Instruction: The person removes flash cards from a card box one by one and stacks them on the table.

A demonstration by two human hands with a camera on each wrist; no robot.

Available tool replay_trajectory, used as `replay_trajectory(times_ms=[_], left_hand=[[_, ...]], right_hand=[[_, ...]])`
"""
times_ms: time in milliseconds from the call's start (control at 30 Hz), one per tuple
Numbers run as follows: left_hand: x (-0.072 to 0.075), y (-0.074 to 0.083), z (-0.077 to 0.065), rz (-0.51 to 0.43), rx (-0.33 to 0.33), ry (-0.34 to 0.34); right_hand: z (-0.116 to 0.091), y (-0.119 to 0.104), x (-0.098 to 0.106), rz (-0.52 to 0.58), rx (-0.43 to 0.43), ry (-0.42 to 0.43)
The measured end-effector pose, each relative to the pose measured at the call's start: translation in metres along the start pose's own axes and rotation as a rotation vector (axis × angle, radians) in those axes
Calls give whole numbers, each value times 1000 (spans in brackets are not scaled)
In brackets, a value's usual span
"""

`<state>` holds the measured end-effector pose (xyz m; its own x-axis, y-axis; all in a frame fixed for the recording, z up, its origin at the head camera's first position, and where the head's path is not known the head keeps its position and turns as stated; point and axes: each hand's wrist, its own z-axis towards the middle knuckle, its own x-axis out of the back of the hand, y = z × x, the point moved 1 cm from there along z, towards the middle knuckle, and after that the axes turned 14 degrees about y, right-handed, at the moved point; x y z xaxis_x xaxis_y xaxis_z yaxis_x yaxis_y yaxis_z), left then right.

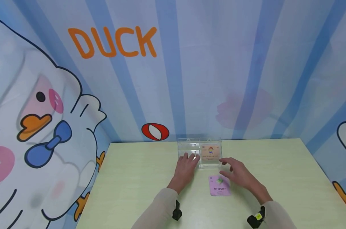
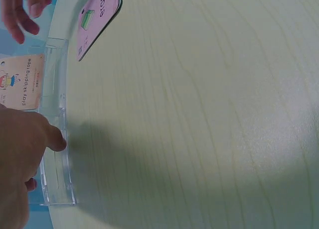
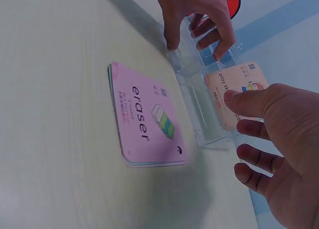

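A clear plastic card rack [image 1: 210, 165] stands near the table's back edge. My left hand [image 1: 186, 167] is over its left half; in the right wrist view the thumb is at the front lip and the curled fingers reach inside, holding the rack. An orange card [image 1: 211, 153] reading "play skipping rope" leans upright in the right half. My right hand [image 1: 240, 173] is at the rack's right front corner, thumb and fingers parted, nothing between them. A small stack of cards [image 3: 144, 114], topped by a pink "eraser" card, lies flat before the rack.
The pale wooden table [image 1: 138, 178] extends to both sides of the rack. A blue striped curtain [image 1: 190, 70] with duck drawings hangs directly behind the table. Black wrist cameras [image 1: 177, 211] are strapped at both sleeves.
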<state>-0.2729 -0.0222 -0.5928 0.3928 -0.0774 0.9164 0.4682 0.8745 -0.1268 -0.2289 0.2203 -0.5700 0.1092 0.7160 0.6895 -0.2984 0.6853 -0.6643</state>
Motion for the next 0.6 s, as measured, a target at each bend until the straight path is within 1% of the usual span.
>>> replay_trajectory(times_ms=[267,367,600], left_hand=[[2,0,0,9,-4,3],[2,0,0,8,-2,-1],[1,-2,-1,16,-20,25]], right_hand=[[25,-6,5,-11,45,5],[31,-6,6,-11,39,6],[42,-3,10,12,43,71]])
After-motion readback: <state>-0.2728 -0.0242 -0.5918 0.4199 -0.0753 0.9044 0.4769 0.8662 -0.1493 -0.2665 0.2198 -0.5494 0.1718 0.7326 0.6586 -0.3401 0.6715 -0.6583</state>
